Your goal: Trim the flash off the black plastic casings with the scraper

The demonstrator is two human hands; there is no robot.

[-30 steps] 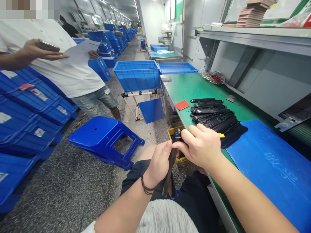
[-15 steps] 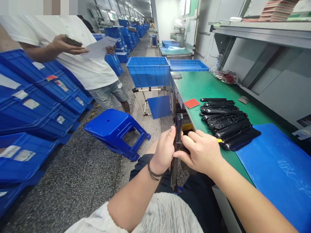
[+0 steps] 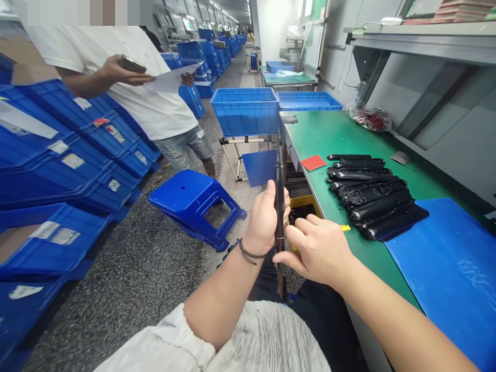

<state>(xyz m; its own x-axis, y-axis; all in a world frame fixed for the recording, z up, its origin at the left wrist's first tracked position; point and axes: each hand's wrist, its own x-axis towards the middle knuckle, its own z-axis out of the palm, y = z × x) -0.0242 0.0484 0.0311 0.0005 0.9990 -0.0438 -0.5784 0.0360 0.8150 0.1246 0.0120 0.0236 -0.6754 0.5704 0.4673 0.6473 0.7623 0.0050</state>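
Note:
My left hand [image 3: 264, 219] is wrapped round a long black plastic housing [image 3: 279, 199], held on edge above my lap. Close against it, on the right, my right hand [image 3: 320, 250] is closed with its thumb stretched toward the housing's edge. The yellow end of a slim tool [image 3: 344, 228] sticks out behind my right fingers, most of it hidden by the hand. A thin metal tip [image 3: 281, 238] meets the housing between my hands. On the green table [image 3: 313, 134], several similar black housings [image 3: 375, 196] lie in a row.
A blue mat [image 3: 457, 268] and a red card [image 3: 313, 163] lie on the table. Below its edge sits a yellow bin [image 3: 310, 200]. A blue stool [image 3: 189, 194], stacked blue crates [image 3: 73, 165] and a standing person [image 3: 127, 98] with a phone and paper are leftward.
My left hand has shifted a little along the housing, its fingertips now showing on the far side. My right hand has moved slightly lower and toward me. The view has turned slightly left.

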